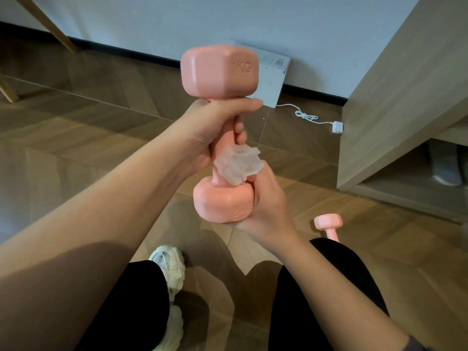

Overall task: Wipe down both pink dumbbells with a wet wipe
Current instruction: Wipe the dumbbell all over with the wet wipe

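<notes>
left hand [215, 127] grips dumbbell [220, 72] handle | right hand [268, 206] holds wet wipe [236, 164]

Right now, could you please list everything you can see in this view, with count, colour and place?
held dumbbell: one, pink, mid-frame, roughly upright.
second dumbbell: one, pink, on the floor at right, partly hidden.
wet wipe: one, white, crumpled against the held dumbbell's handle.
flat panel: one, white, leaning on the wall.
cable: one, white, on the floor, running from the flat panel to a plug block.
cabinet: one, light wood, right.
wooden legs: two, light wood, far left.
shoe: one, white, bottom.
left hand: grips the handle under the upper head.
right hand: pinches the wet wipe beside the lower head.
</notes>
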Demonstrator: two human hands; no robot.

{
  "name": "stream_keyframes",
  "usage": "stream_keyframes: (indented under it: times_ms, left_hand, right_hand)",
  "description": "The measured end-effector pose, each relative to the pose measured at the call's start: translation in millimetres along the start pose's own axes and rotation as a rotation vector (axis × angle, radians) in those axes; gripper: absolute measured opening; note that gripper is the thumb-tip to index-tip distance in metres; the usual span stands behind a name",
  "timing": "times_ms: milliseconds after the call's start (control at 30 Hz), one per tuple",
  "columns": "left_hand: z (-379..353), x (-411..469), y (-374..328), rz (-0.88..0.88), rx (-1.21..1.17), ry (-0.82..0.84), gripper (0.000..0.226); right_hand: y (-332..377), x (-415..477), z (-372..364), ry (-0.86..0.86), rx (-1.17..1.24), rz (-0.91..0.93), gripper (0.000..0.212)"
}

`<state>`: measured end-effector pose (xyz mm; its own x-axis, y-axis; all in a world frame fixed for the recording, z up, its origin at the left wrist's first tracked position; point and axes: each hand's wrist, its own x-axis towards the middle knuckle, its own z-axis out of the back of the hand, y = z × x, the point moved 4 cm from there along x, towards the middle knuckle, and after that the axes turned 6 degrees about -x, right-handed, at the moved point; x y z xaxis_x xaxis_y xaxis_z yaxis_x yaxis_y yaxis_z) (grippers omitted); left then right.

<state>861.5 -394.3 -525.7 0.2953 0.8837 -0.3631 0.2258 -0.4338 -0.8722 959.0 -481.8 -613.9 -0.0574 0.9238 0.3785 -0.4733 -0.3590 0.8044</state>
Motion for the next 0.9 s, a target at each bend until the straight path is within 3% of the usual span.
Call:
stream_keyframes:
  times_ms: [167,400,533,733,900]
  left_hand:
    - [2,5,6,0.017,0.023,-0.174,0.021]
    - [3,8,3,0.002,-0.055,-0.180,0.026]
    - [2,8,4,0.007,-0.017,-0.194,0.022]
    - [-4,9,-1,-0.029,-0.028,-0.127,0.025]
    - [-15,1,0,0.018,-0.057,0.139,0.032]
  right_hand:
    - [-11,-4,-1,-0.026,-0.117,0.031,0.072]
    - [-9,2,8,0.001,-0.036,0.046,0.089]
    - [-10,0,6,0.074,-0.085,0.154,0.073]
    - [-14,3,16,0.001,0.029,0.117,0.066]
    - [-15,1,16,0.081,0.170,-0.065,0.075]
